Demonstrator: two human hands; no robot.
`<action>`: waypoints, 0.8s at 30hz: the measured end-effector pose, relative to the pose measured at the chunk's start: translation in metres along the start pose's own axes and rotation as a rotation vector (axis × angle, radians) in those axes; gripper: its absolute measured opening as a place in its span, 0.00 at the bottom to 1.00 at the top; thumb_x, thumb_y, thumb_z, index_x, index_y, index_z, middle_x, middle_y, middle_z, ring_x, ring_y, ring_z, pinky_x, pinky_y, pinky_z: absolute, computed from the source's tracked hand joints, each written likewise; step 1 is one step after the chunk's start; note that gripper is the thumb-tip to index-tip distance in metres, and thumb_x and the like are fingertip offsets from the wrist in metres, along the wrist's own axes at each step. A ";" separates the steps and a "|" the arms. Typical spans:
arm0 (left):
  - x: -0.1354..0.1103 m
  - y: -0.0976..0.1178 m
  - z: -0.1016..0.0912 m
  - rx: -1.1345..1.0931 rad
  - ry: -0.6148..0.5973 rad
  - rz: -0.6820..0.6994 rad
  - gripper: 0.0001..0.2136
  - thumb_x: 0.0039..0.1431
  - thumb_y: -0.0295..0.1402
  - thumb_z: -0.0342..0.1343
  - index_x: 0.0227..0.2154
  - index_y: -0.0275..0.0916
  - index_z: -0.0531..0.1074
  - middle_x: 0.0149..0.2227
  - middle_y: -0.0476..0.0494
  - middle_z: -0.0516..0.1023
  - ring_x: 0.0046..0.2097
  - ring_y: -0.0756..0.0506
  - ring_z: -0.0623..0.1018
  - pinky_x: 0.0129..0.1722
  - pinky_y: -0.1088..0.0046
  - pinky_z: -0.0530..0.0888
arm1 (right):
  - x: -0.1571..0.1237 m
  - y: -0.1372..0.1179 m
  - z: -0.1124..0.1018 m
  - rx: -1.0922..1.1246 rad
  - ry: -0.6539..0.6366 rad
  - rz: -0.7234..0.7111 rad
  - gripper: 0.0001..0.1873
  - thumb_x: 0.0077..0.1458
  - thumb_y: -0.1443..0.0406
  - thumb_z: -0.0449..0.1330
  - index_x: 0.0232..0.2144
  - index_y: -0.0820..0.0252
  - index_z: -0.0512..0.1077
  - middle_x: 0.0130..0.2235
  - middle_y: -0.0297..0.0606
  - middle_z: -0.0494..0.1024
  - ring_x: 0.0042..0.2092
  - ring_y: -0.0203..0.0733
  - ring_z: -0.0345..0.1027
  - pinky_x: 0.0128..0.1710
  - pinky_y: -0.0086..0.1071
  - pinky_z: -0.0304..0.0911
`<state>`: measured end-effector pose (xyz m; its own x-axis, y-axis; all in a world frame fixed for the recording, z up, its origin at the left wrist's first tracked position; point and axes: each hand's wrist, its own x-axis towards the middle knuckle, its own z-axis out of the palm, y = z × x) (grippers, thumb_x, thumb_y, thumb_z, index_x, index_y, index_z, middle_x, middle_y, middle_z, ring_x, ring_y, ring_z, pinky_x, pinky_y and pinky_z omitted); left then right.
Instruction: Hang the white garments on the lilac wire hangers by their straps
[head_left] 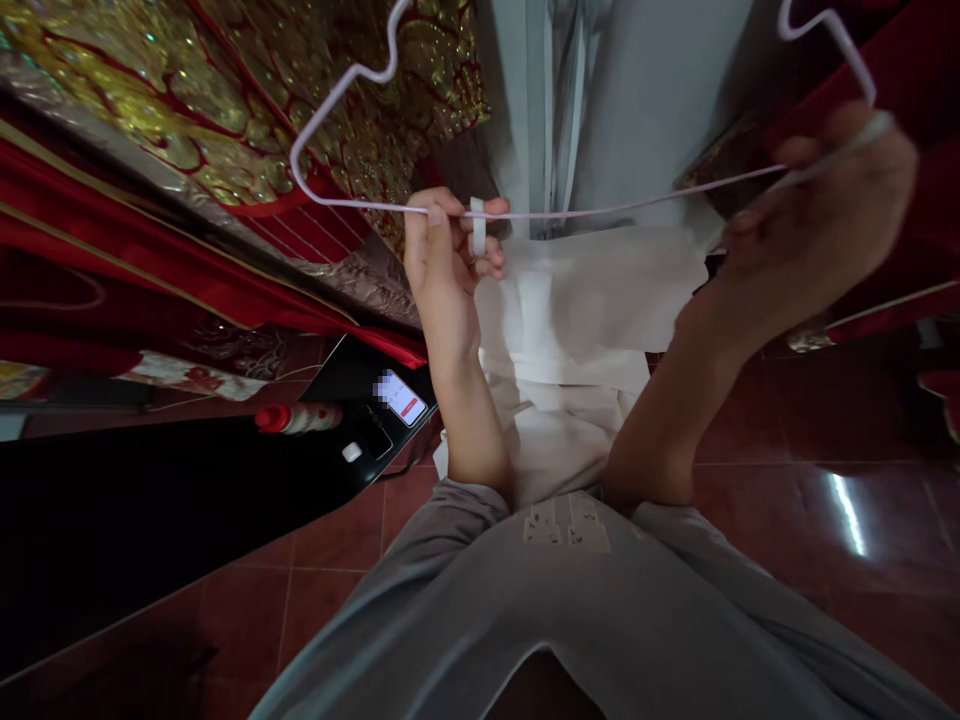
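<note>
Our left hand [444,262] is closed lightly about the lower bar of a pale wire hanger [585,213], thumb pressed toward the fingers, with the outer fingers loosely curled. Beside those fingers a narrow white loop [478,228] hangs around the bar. Our right hand [821,215] is bent at the hanger's other end, near a pale strip [855,145]; it is blurred, so we cannot fairly tell how tightly it is closed or what it grips. The hanger spans the gap between both hands, its top running out of view.

Below the bar, between our forearms, we see white cloth [600,300] in folds, in front of our grey shirt [540,610]. Farther left hang red and gold garments [187,120], above a black table [187,500] bearing a lit phone [405,397], a small white case [352,452] and a red-capped bottle [300,417]. Red tiles [337,535] cover the floor.
</note>
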<state>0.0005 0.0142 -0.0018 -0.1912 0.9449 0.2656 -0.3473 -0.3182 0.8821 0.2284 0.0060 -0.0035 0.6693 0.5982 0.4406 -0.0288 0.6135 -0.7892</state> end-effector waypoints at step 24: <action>0.003 0.019 -0.060 0.399 0.291 0.556 0.28 0.50 0.27 0.50 0.57 0.41 0.57 0.72 0.36 0.61 0.77 0.40 0.53 0.62 0.57 0.77 | -0.045 -0.010 0.053 -0.181 -0.233 -0.045 0.15 0.64 0.56 0.56 0.26 0.48 0.73 0.33 0.32 0.79 0.28 0.39 0.66 0.38 0.41 0.69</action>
<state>-0.0615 0.0062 -0.0077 -0.4959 0.5765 0.6494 0.2213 -0.6393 0.7364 0.1592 0.0001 0.0070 0.4776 0.6876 0.5468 0.1436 0.5530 -0.8207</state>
